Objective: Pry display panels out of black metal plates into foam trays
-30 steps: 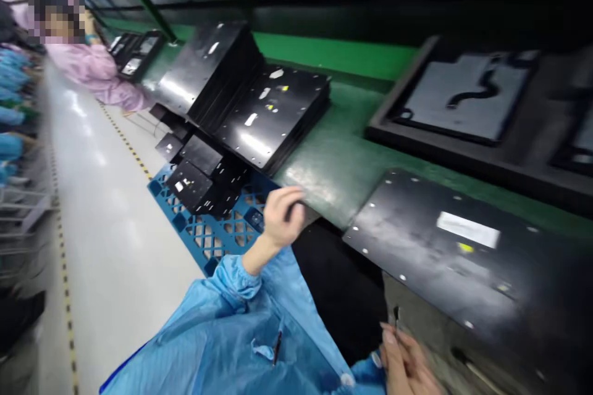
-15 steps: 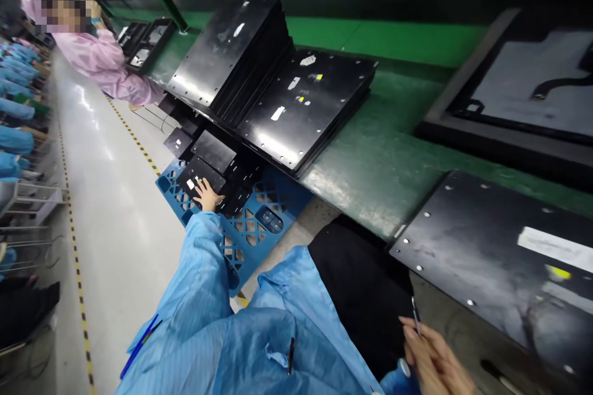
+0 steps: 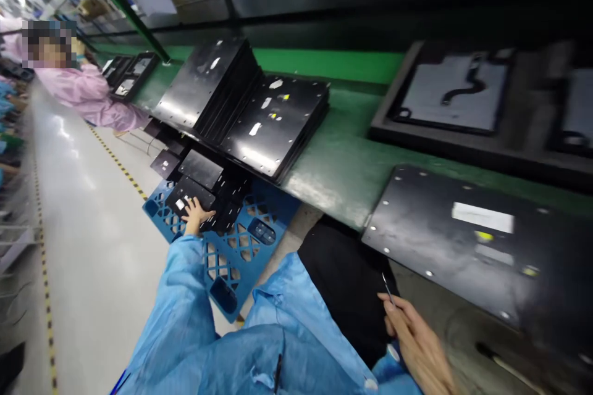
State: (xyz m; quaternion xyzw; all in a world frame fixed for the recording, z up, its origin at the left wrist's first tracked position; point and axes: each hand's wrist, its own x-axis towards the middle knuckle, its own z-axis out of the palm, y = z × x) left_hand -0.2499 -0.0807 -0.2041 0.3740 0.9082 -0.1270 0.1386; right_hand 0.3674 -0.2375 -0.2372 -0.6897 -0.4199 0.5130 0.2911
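My left hand (image 3: pixel 197 215) reaches down to the floor and rests on the top of a stack of small black metal plates (image 3: pixel 200 184) that stands on a blue plastic pallet (image 3: pixel 231 247); its fingers curl over the nearest plate's edge. My right hand (image 3: pixel 414 342) is at the lower right, fingers pinched on thin metal tweezers (image 3: pixel 387 287) that point upward. A large black metal panel (image 3: pixel 467 241) with a white label lies on the green bench just beyond that hand.
Two stacks of large black panels (image 3: pixel 252 114) lie on the green conveyor bench (image 3: pixel 343 154). A dark tray with a grey board and cable (image 3: pixel 456 99) sits farther back. A person in a pink coat (image 3: pixel 86 92) works at the far left beside the grey aisle floor (image 3: pixel 88 222).
My left hand dropped from the bench edge down to the small plates on the pallet and stays there. The right hand with the tweezers barely moved.
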